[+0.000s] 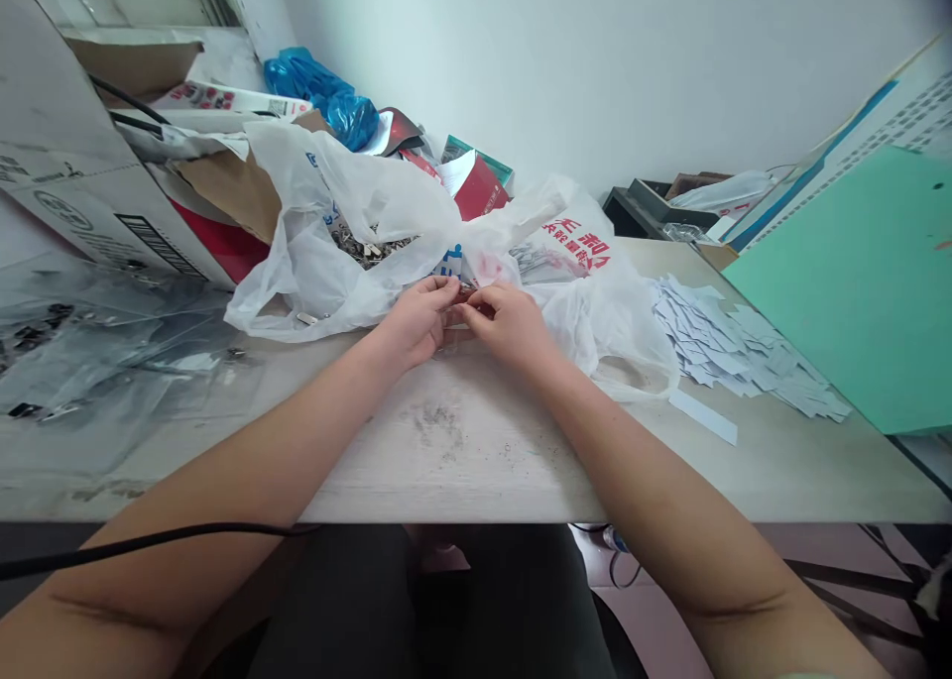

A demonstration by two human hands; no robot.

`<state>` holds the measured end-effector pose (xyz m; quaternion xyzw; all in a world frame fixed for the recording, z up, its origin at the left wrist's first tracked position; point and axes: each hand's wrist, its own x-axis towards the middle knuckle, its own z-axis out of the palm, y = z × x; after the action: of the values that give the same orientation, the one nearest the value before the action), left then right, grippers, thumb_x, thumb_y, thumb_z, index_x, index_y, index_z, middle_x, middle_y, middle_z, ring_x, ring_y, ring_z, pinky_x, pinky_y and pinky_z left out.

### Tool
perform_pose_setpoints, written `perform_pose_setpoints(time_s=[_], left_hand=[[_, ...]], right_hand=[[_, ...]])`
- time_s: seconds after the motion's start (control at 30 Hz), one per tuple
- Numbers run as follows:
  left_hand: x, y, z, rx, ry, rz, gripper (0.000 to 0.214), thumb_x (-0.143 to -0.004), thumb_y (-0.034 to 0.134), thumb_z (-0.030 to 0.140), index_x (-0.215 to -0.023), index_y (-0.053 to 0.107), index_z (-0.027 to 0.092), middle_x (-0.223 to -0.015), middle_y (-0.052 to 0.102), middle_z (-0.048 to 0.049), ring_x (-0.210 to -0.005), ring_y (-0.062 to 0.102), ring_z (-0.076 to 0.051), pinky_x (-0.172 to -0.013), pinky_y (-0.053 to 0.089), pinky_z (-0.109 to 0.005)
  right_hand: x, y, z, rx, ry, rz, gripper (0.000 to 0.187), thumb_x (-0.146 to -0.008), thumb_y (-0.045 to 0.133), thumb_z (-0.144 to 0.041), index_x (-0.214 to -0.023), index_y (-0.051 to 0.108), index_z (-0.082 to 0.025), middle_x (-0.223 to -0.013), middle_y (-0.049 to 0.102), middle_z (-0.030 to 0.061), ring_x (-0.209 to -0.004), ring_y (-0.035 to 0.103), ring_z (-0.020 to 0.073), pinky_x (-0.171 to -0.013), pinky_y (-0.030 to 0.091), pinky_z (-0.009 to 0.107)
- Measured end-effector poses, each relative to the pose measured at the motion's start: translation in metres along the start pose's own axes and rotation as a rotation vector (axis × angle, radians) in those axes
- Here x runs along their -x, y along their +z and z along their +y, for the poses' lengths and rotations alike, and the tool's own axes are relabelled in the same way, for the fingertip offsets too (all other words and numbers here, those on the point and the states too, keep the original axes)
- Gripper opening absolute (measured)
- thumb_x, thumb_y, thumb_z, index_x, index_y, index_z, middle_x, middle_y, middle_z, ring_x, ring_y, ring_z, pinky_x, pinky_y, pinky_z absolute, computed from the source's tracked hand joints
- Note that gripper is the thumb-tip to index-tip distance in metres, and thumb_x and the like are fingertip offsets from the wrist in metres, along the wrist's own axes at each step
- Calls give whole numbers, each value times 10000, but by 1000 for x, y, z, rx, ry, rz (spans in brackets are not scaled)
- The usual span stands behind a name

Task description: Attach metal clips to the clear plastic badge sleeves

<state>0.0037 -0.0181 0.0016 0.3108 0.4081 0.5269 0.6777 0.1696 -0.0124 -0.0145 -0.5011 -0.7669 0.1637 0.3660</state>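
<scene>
My left hand [417, 319] and my right hand [506, 324] meet at the middle of the pale table [461, 461], fingers pinched together on a small item [462, 307] between them that is too small to name. Just behind the hands lie white plastic bags [349, 233] holding several small metal pieces [372, 251]. A second white bag with red print [587, 263] sits to the right of my right hand.
A heap of pale paper slips [729, 347] lies at the right, beside a green board [863, 282]. Clear plastic sleeves [111, 352] cover the table's left. Cardboard boxes [81, 164] and a blue bag [327, 94] stand at the back left. A black cable [149, 540] crosses my left arm.
</scene>
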Motion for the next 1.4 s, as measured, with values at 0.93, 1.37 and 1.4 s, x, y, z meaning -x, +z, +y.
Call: perform_pose_setpoints(time_s=[0.93,1.37,1.4], left_hand=[[2,-8,-2,-348,206,6,90,-1080,690,105,-1084,709,192,-831,682,3,-682,665,-147,-777,608,-327],[3,-22,7,-764,415,-118,275,-1006,792,212,-1254,691,274,-845,753,7,-762,641,-216,-728,462,-340],[3,-22,8,-789,423,-97,253,-1022,787,248,-1252,683,273,-857,759,2,-771,649,-222,-738,466,-345]], right_hand=[[-4,0,22,-364,95,50,210,-1069,692,-467,-1035,712,-261,-868,813,34,-797,750,232,-774,597,393],[0,-23,7,-217,-46,-99,119,-1040,712,-344,-1010,789,-259,-903,827,23,-838,728,231,-844,563,399],[-1,-23,7,-206,-33,-72,125,-1039,712,-344,-975,776,-258,-874,812,20,-816,713,227,-830,555,398]])
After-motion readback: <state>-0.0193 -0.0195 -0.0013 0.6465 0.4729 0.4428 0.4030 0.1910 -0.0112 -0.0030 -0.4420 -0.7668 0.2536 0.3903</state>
